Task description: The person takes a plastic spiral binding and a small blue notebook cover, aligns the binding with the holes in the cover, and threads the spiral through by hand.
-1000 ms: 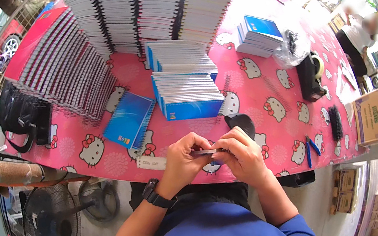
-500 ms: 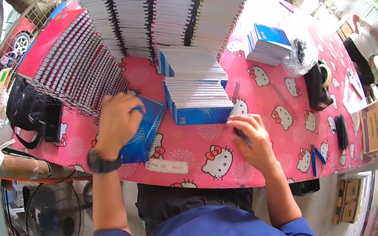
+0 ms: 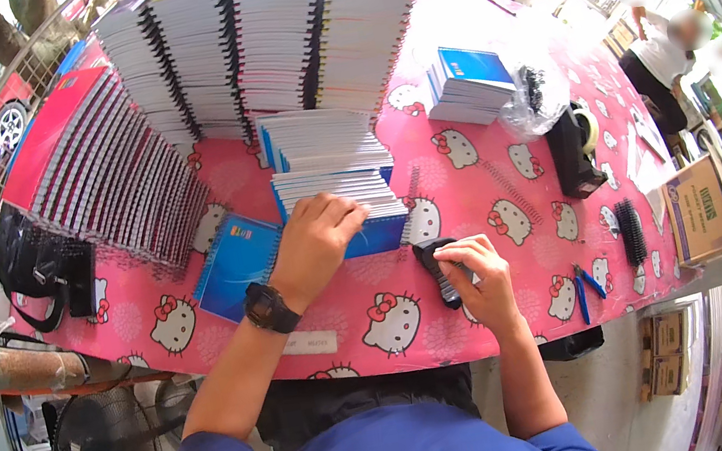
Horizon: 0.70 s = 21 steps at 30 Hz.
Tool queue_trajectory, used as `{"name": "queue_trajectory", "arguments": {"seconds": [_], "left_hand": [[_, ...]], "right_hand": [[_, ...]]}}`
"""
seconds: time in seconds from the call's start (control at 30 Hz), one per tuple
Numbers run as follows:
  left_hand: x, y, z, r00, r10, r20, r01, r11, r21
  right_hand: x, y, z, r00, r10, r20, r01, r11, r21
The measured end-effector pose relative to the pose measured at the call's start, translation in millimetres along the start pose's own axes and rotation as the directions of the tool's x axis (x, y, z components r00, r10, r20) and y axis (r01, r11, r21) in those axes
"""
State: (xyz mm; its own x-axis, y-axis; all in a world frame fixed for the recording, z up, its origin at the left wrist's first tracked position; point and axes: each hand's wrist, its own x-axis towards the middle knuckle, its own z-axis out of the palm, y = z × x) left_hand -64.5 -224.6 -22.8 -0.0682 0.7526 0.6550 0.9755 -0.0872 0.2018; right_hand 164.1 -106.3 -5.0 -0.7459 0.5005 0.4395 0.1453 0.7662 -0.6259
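Note:
My left hand (image 3: 318, 245) has its fingers bent over the near edge of a row of blue-covered booklets (image 3: 373, 236), gripping at the front one. Left of its wrist lies a blue spiral notebook (image 3: 238, 263), flat on the table. My right hand (image 3: 484, 279) is closed, thumb against fingertips, by a black ribbed piece (image 3: 439, 274). Its fingers partly cover that piece's edge, and whatever they pinch is hidden. A thin clear coil (image 3: 412, 202) stands along the booklets' right side.
Tall stacks of spiral-bound books (image 3: 244, 53) and red notebooks (image 3: 109, 164) rise at the back left. To the right are a blue booklet stack (image 3: 470, 90), a tape dispenser (image 3: 575, 154), pliers (image 3: 588, 290) and black coils (image 3: 632, 233). A white strip (image 3: 309, 342) lies near the front edge.
My left hand has left the blue spiral notebook and moved right to the booklet row. The right hand has shifted slightly right, uncovering more of the black ribbed piece. The view has shifted too.

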Motion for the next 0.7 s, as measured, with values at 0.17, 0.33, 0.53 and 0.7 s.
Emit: {"name": "queue_trajectory", "arguments": {"seconds": [0.17, 0.33, 0.53, 0.7], "left_hand": [[7.8, 7.3, -4.3, 0.998, -0.055, -0.036, 0.052, 0.996, -0.071], [5.2, 38.8, -35.8, 0.967, -0.227, 0.119, 0.252, 0.923, -0.290], [-22.6, 79.5, -31.1, 0.945, -0.238, 0.225, 0.302, 0.898, -0.321], [-32.8, 83.2, -22.7, 0.942, -0.276, 0.191, 0.322, 0.902, -0.287]], "right_hand": [[9.5, 61.9, -26.7, 0.972, 0.171, -0.161, -0.184, 0.981, -0.069], [41.2, 158.4, -60.5, 0.895, 0.206, -0.395, -0.325, 0.909, -0.263], [43.1, 166.6, -45.3, 0.976, 0.171, -0.132, -0.211, 0.891, -0.402], [19.9, 38.6, -35.4, 0.967, 0.253, 0.031, -0.254, 0.952, 0.173]]}}
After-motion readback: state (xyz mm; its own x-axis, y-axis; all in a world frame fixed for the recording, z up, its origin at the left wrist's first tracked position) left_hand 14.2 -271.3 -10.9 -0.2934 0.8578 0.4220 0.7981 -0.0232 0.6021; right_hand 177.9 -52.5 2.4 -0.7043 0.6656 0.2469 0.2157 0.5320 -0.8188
